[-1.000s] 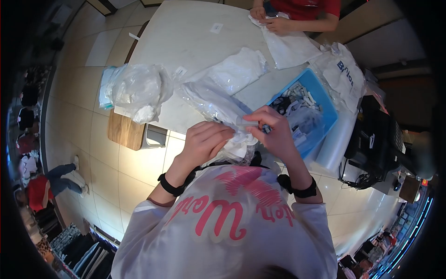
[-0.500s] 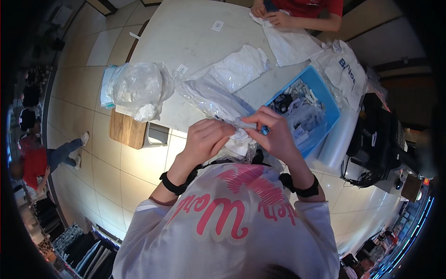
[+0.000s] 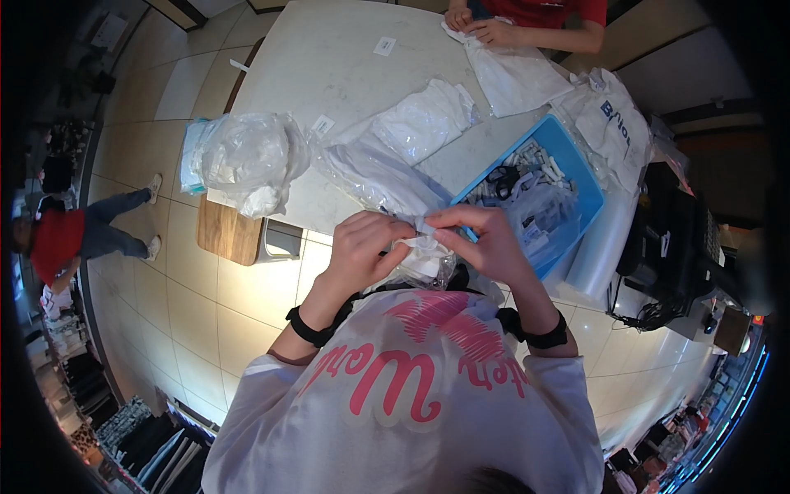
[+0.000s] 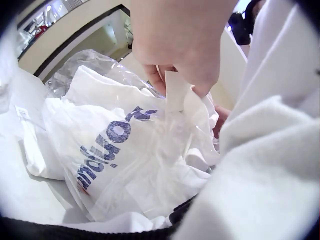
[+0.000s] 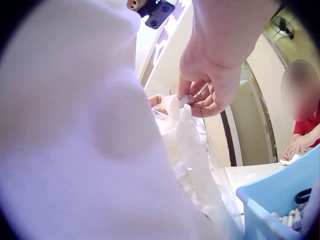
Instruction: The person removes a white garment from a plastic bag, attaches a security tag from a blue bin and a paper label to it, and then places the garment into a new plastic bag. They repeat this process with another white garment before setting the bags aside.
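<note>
In the head view my left hand (image 3: pixel 360 247) pinches the edge of a white garment (image 3: pixel 425 259), bunched close in front of my body. My right hand (image 3: pixel 487 243) meets it there. Seen from the right wrist, the right fingertips pinch a small grey-white cylinder (image 5: pixel 186 100) right at the cloth. Clear plastic film with dark blue lettering (image 4: pixel 107 142) wraps the white cloth below my left hand. Past my fingers, another bagged white garment (image 3: pixel 383 177) lies on the table.
A blue bin (image 3: pixel 588 198) at the right holds several small white cylinders (image 3: pixel 551 165) and plastic bags. A heap of clear bags (image 3: pixel 251 160) lies at the table's left edge. Across the white table (image 3: pixel 329 58), a person in red handles white cloth (image 3: pixel 514 78).
The cylinder in my right hand, seen sideways earlier, is now mostly hidden behind the fingers at the cloth. My right hand has shifted slightly downward. A person in red walks at the far left.
</note>
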{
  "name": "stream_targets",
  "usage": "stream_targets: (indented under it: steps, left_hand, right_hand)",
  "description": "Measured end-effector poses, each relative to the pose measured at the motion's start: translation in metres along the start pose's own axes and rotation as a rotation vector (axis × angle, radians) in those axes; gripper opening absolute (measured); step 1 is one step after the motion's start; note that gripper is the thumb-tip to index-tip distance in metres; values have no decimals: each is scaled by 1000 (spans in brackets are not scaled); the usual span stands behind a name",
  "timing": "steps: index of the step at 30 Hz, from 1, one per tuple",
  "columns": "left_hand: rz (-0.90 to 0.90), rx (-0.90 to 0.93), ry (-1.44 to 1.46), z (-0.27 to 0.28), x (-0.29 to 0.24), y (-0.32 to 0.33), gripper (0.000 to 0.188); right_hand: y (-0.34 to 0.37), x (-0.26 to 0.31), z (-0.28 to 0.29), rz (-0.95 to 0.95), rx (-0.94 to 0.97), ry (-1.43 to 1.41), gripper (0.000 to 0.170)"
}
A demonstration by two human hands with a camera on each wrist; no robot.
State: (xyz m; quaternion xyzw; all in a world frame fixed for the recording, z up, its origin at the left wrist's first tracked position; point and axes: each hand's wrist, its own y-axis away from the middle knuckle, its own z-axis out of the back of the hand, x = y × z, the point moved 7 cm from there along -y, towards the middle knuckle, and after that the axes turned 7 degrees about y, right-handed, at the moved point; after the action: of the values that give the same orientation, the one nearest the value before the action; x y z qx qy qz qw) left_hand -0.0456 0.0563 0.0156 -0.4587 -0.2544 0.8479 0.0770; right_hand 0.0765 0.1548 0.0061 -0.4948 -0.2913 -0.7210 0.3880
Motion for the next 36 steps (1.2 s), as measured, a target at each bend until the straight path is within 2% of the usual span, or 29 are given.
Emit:
stream_targets:
  steps: [4,6,10,12,16,18,19,22,23,24,26,28,29,31,33,34,36]
  left_hand:
    - [71,-63,21,3,10,5,15]
    - [112,9,23,1,15,7,17]
    - [93,21,46,1,17,2,17]
    - [118,68,53,-2,18,1,16]
    - [88,74,0,-3,17,-13,17]
    - [94,90,61,-6,14,-21,17]
    - [146,155,98,-6,19,-19,20]
    - [70,74,210,23,15,-27,27]
    - [92,163,172,27,23,-23,37]
    - [84,164,173,28,25,-29,37]
    - [14,295,-304,20,26,-40,42]
    - [-25,360,-329,9,38,-41,40]
    - [-63,426,-357,1,46,-40,39]
    - [-118,492,-387,-7,50,-45,37]
    - [-146,516,-418,-11,50,-51,25]
    - [-156,519,-414,-13,51,-53,25]
    - [-153,526,-397,-15,53,-57,17]
  right_hand:
    - [3,2,-3,-22,0,58,21]
    - [5,-2,-4,-32,-27,58,22]
    - [7,-5,-5,-8,-52,81,22]
    - [8,-3,-5,36,-43,176,26]
    - [-1,10,0,87,-69,185,31]
    - [-5,16,0,134,-167,321,34]
    - [-5,16,0,209,-187,324,32]
    - [0,9,6,231,-196,442,33]
    - [1,8,9,232,-201,445,33]
    - [3,12,13,281,-231,517,32]
    - [6,17,16,329,-263,593,31]
    - [10,30,5,486,-168,646,28]
    - [12,31,4,487,-176,652,28]
    - [18,33,-9,559,1,638,26]
    - [19,28,-8,575,27,702,24]
    - [21,25,-10,589,66,754,22]
    - [21,18,-11,535,61,860,18]
